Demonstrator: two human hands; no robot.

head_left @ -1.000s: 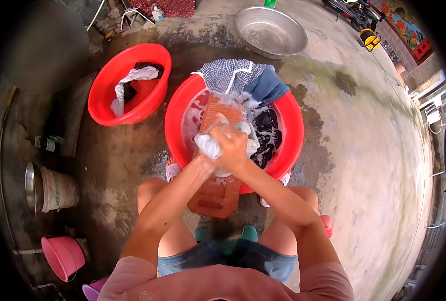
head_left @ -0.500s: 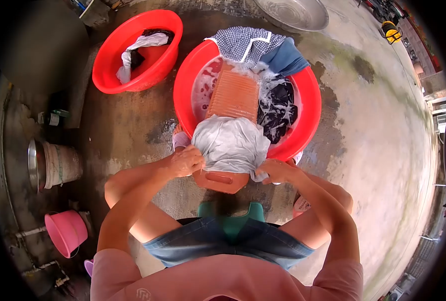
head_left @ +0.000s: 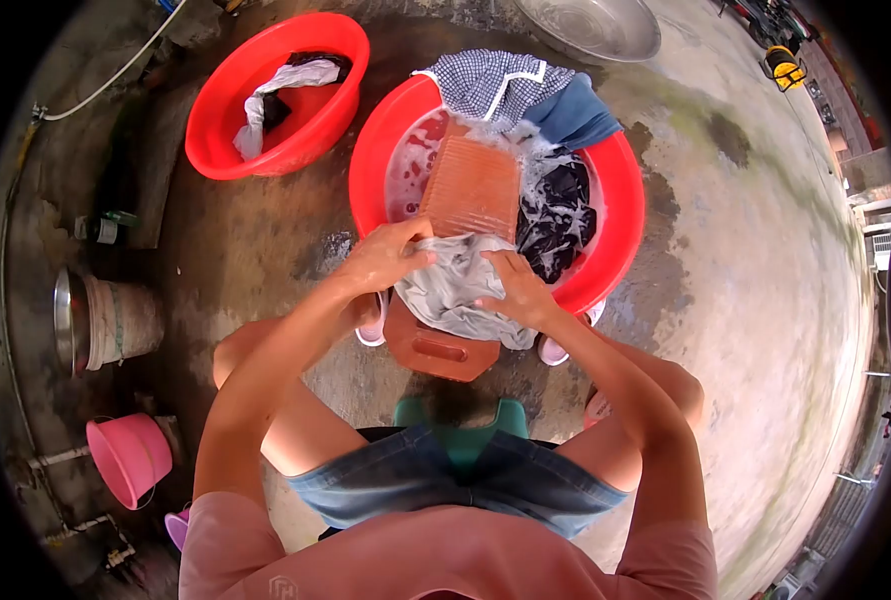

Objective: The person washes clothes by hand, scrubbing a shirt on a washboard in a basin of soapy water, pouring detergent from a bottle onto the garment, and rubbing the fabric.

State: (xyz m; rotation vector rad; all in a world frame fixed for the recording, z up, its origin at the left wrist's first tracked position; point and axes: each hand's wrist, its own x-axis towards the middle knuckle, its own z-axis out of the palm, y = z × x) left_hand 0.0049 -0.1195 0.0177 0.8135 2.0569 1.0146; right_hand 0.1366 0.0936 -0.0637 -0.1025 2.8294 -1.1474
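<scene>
A wet light grey cloth (head_left: 453, 290) lies bunched on the lower part of an orange-brown washboard (head_left: 473, 185), which leans in a red basin (head_left: 623, 235) of soapy water. My left hand (head_left: 387, 255) is at the cloth's upper left edge, its fingers closed on the fabric. On the right side of the cloth, my right hand (head_left: 517, 288) rests with its fingers spread on the fabric. Dark clothing (head_left: 557, 215) soaks in the basin to the right of the board. A checked cloth (head_left: 485, 85) and a blue cloth (head_left: 573, 112) hang over the far rim.
Another red basin (head_left: 205, 130) at the upper left holds white and dark cloth. A metal basin (head_left: 600, 25) stands at the top. Buckets, one of them pink (head_left: 130, 460), are on the left. A green stool (head_left: 465, 440) is under me.
The cloth was squeezed between both hands, then spread on the board with my hands at its lower corners. Now it is more bunched, and both hands have moved up along it.
</scene>
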